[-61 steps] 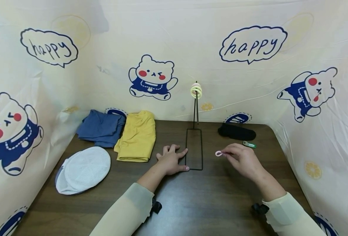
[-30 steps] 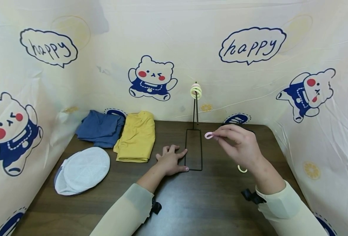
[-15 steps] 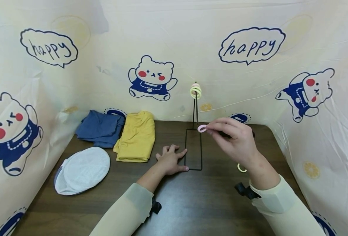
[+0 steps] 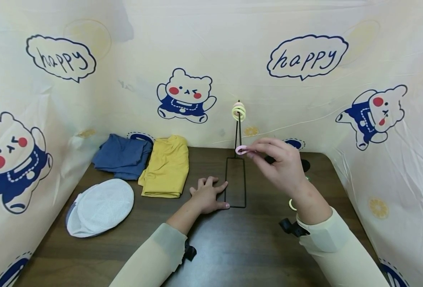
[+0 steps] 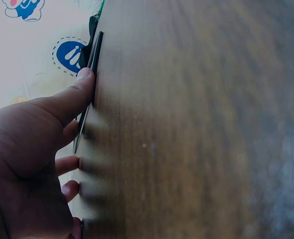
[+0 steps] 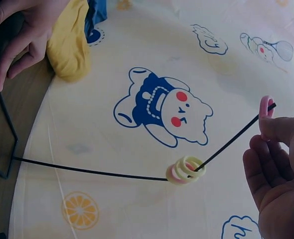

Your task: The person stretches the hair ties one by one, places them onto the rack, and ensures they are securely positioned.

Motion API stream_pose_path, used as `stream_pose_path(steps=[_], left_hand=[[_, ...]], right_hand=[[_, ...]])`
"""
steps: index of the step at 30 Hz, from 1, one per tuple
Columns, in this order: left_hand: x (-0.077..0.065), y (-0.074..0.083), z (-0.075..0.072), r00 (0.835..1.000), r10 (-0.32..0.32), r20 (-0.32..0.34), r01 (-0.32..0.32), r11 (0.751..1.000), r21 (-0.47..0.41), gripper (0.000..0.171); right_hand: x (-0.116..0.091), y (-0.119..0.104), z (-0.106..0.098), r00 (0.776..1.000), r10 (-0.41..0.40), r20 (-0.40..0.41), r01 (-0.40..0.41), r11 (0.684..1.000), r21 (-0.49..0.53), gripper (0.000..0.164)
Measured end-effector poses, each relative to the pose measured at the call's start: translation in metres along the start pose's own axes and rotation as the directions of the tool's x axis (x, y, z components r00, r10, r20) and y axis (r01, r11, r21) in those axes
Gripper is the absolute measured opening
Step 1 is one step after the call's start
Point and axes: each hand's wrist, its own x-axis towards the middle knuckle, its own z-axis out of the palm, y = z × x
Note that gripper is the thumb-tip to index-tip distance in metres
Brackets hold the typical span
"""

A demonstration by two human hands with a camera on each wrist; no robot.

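In the head view my right hand pinches a small pink ring between thumb and fingertips. The right wrist view shows this ring around the free tip of the black wire stand's slanting arm. Several yellow and pink rings hang together at the bend where that arm meets the upright. My left hand lies with spread fingers at the left side of the stand's rectangular base. Its thumb and index finger touch the base wire.
A pale yellow ring lies on the table, partly hidden by the right forearm. Left are yellow folded cloth, blue folded cloth and a white cap. A black item is mostly hidden behind the right hand.
My right hand has carried the pink ring left and away from me, from beside the base to the arm's tip. The yellow ring has come into view below it. My left hand stays put.
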Motion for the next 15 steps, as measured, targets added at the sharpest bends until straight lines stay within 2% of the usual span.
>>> stream_pose_path(steps=[6,15], left_hand=[[0.001,-0.001,0.002,1.0,-0.004,0.003,0.004,1.0,0.008,0.086],[0.001,0.0,0.001,1.0,-0.005,-0.003,0.005,1.0,0.01,0.087]], right_hand=[[0.002,0.007,0.005,0.999,0.038,0.014,-0.037,0.999,-0.029,0.02],[0.009,0.024,0.016,0.993,0.118,-0.006,-0.118,0.992,-0.047,0.017]])
